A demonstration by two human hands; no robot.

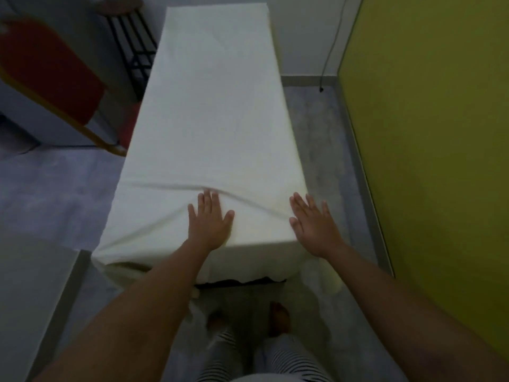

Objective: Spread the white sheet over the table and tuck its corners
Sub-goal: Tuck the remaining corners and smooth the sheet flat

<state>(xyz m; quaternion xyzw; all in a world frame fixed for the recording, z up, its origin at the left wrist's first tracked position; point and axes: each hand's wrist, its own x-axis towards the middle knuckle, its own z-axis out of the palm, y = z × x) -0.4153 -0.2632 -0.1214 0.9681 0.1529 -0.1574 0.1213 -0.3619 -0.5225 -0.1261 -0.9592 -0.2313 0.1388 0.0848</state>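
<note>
Hands, 2, left (210,221) and right (314,227), spread flat on 1 white sheet (217,114).

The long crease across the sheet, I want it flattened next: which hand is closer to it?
Left. The left hand lies flat on the white sheet with its fingertips touching the crease. The right hand is palm-down near the table's right edge, beside the crease's fading end.
</note>
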